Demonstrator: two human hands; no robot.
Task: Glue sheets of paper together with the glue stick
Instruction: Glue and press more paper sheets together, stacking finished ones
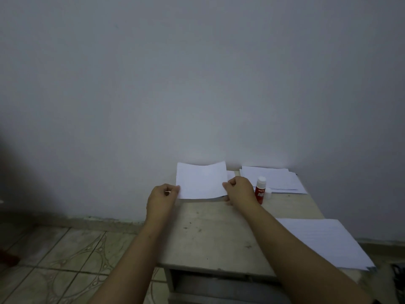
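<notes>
Fingers (173, 189) of the left hand (161, 197) and right hand (240, 189) pinch the side edges of a white sheet (201, 181), lifted above the worktop (210, 233). The uncapped glue stick (260, 190) stands just right, before a paper stack (278, 178).

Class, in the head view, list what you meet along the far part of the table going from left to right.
Left hand → held sheet of paper → right hand → glue stick → its white cap → far stack of paper.
</notes>
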